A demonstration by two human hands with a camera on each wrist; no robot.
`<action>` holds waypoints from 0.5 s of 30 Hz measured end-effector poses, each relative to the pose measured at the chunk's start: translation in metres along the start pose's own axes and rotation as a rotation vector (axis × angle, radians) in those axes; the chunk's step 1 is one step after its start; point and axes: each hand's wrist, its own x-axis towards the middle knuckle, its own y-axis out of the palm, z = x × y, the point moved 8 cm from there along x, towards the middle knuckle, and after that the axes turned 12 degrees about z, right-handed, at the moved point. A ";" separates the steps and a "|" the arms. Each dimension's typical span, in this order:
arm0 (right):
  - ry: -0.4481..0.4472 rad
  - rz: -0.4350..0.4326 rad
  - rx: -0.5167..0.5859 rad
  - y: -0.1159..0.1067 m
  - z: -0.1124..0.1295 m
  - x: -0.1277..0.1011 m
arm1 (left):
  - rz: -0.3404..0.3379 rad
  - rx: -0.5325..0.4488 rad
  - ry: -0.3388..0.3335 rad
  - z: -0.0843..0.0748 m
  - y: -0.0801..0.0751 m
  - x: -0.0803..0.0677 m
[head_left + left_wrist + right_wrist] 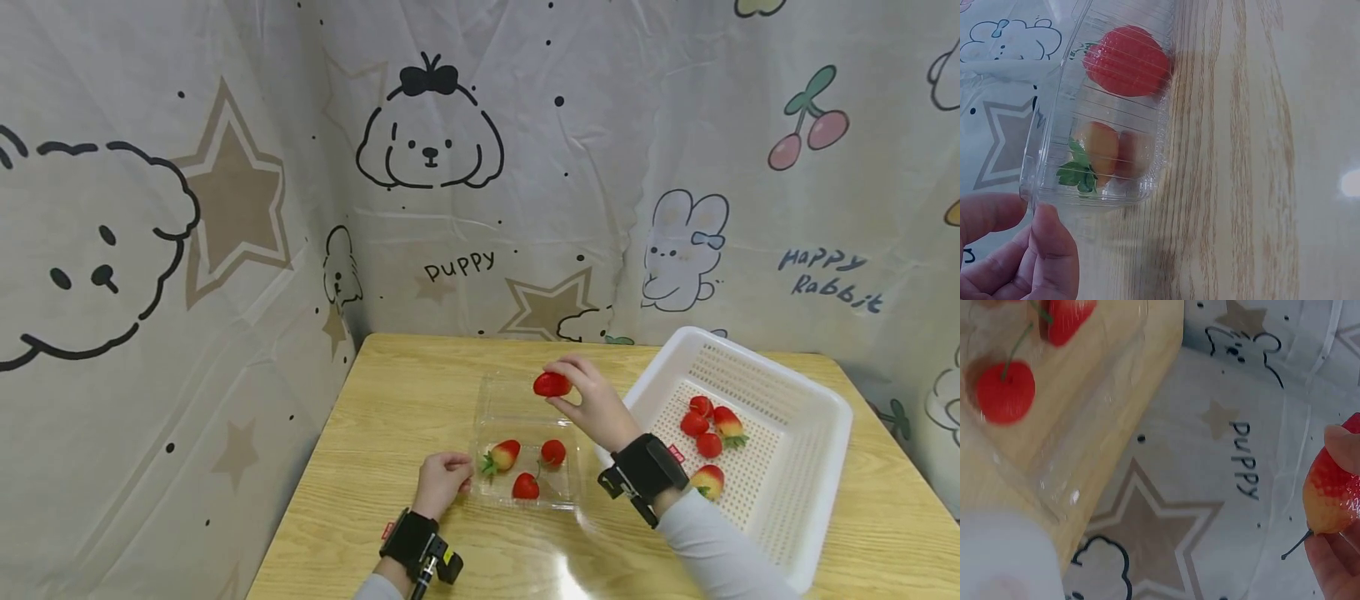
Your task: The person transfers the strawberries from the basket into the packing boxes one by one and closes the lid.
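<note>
My right hand (596,404) holds a red-and-yellow fruit with a thin dark stem (1329,494) between thumb and fingers, above the raised lid side of a clear plastic clamshell box (487,497). The box stands open on the table. Inside it lie a strawberry with green leaves (504,456), a cherry (553,452) and another red fruit with a stem (526,486). At the box's left edge, my left hand (442,483) pinches the rim between thumb and forefinger, as the left wrist view shows.
A white perforated plastic basket (825,467) stands at the right, holding several red fruits (694,423) and strawberries (728,423). The wooden table (360,433) meets a printed cloth (480,208) behind and at the left.
</note>
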 end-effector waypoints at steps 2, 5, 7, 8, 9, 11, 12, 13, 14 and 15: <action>-0.016 0.032 0.000 0.012 0.005 0.002 | -0.002 0.001 0.004 0.000 0.000 0.000; -0.030 0.093 -0.001 0.032 0.011 0.002 | -0.005 -0.004 0.011 -0.001 -0.001 0.001; -0.033 0.145 0.004 0.047 0.012 0.001 | -0.007 -0.008 0.015 -0.002 -0.001 0.000; -0.032 0.172 0.012 0.054 0.012 0.000 | -0.008 -0.009 0.018 -0.002 -0.002 0.000; -0.024 0.204 0.014 0.062 0.011 -0.001 | -0.010 -0.012 0.018 -0.003 -0.002 0.000; -0.005 0.268 0.033 0.076 0.008 -0.004 | -0.010 -0.012 0.019 -0.003 -0.002 -0.001; 0.004 0.299 0.040 0.084 0.006 -0.006 | -0.011 -0.011 0.019 -0.003 -0.002 -0.001; 0.009 0.332 0.043 0.091 0.005 -0.008 | -0.011 -0.010 0.016 -0.003 -0.002 -0.002; 0.017 0.362 0.048 0.097 0.003 -0.010 | -0.011 -0.008 0.016 -0.003 -0.001 -0.002; 0.029 0.396 0.044 0.104 0.000 -0.012 | -0.010 -0.007 0.013 -0.002 -0.001 -0.002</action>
